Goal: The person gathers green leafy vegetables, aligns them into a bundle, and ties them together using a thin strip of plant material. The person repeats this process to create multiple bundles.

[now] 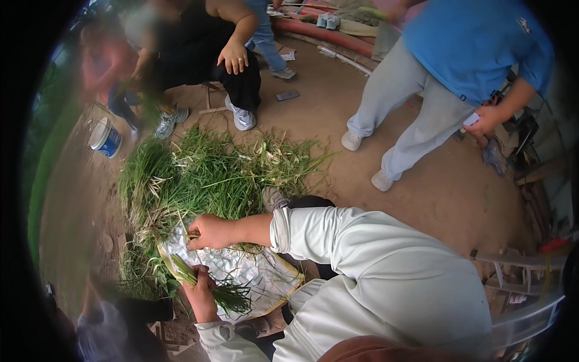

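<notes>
My left hand (201, 289) grips a small bunch of garlic chives (230, 296). Its pale stem ends (182, 270) point up and left, and its dark green leaves hang to the right. Just above, my right hand (210, 231) has its fingers curled together, pinching what looks like a thin pale stalk (182, 222). Beneath both hands lies a crinkled white woven sack (253, 276) with yellow edges, with loose green bits scattered on it. Beyond my right hand spreads a large heap of long green chive-like leaves (212, 176), mixed with dry straw-coloured strands.
A white bucket (106, 137) stands left of the heap. Past it, a person in black (194, 40) sits near a phone (287, 95) on the dirt floor. Someone in a blue shirt (470, 50) stands at right. Another person's dark-clothed leg (144, 312) is at lower left.
</notes>
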Demonstrator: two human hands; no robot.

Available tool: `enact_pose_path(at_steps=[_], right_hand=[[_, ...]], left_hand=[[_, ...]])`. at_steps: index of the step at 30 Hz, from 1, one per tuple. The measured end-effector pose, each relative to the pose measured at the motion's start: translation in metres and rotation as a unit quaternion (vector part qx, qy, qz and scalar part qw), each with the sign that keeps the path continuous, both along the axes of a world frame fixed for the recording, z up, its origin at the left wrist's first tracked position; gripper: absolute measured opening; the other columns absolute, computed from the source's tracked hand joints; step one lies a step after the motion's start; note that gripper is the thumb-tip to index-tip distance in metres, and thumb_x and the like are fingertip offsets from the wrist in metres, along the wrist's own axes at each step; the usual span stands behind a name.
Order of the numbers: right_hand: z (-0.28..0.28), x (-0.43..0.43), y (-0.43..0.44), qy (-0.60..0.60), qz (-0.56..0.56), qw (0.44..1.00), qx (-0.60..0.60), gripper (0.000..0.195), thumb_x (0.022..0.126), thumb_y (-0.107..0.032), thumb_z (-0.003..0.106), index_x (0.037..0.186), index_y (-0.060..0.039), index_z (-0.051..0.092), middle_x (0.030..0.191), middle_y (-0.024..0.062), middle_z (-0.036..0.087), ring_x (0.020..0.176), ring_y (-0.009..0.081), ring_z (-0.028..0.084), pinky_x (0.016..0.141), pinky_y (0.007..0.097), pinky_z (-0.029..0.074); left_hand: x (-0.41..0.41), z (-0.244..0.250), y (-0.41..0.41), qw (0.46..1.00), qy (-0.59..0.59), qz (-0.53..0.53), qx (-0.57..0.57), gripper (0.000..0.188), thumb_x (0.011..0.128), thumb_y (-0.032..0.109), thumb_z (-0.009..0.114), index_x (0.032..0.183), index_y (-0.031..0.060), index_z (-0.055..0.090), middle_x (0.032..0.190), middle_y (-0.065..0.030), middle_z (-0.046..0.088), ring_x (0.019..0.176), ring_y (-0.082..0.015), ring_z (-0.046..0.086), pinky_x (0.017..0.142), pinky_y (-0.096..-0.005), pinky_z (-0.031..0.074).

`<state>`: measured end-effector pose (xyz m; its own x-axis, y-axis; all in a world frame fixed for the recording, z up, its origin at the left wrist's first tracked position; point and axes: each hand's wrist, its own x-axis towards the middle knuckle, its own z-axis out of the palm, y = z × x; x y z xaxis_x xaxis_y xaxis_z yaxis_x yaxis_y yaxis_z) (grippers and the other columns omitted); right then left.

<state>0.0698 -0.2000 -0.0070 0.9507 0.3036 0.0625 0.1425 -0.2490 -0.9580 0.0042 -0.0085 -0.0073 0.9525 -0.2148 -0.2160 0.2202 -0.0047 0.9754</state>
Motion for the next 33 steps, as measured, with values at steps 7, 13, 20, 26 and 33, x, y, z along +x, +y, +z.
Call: enact_pose_path(at_steps=[7,13,20,26,33], right_hand=[[0.016,0.001,-0.002,0.002,0.012,0.998,-0.058,0.033,0.080,-0.031,0.069,0.073,0.0001,0.064,0.059,0.0123,0.059,0.052,0.0209,0.055,0.055,0.0368,0.045],[0.017,0.001,0.002,-0.001,-0.014,0.996,-0.089,0.034,0.087,-0.034,0.063,0.079,-0.0012,0.067,0.058,0.0134,0.059,0.051,0.0230,0.055,0.056,0.0384,0.045],[0.022,-0.003,0.008,-0.053,-0.011,0.993,-0.101,0.031,0.090,-0.030,0.060,0.080,-0.0019,0.067,0.061,0.0090,0.060,0.054,0.0147,0.053,0.055,0.0329,0.045],[0.016,0.011,-0.002,0.001,0.000,1.000,-0.010,0.035,0.093,-0.030,0.056,0.072,-0.0030,0.063,0.063,-0.0018,0.057,0.056,0.0059,0.047,0.052,0.0240,0.040],[0.025,0.036,-0.033,0.014,-0.189,0.976,0.110,0.029,0.090,-0.031,0.062,0.079,-0.0042,0.067,0.065,-0.0005,0.059,0.057,0.0068,0.050,0.053,0.0225,0.040]], left_hand=[[0.000,0.007,-0.001,0.998,0.000,0.020,0.058,0.017,0.090,0.017,0.062,0.087,0.0010,0.058,0.060,0.0025,0.048,0.049,-0.0062,0.041,0.046,-0.0222,0.033],[0.002,0.011,0.002,0.997,-0.019,0.010,0.078,0.017,0.089,0.016,0.064,0.082,0.0008,0.061,0.058,0.0035,0.049,0.049,-0.0054,0.041,0.045,-0.0231,0.032],[-0.002,0.025,0.015,0.995,-0.013,0.010,0.097,0.019,0.089,0.016,0.061,0.077,0.0024,0.060,0.057,0.0042,0.046,0.050,-0.0056,0.040,0.046,-0.0248,0.032],[0.000,0.018,0.023,1.000,0.025,-0.013,0.007,0.018,0.090,0.019,0.062,0.080,0.0036,0.059,0.059,0.0047,0.046,0.051,-0.0048,0.040,0.047,-0.0234,0.033],[-0.002,0.019,0.027,0.999,0.046,-0.017,-0.007,0.019,0.090,0.024,0.061,0.085,0.0061,0.060,0.062,0.0063,0.043,0.053,-0.0043,0.037,0.049,-0.0213,0.029]])
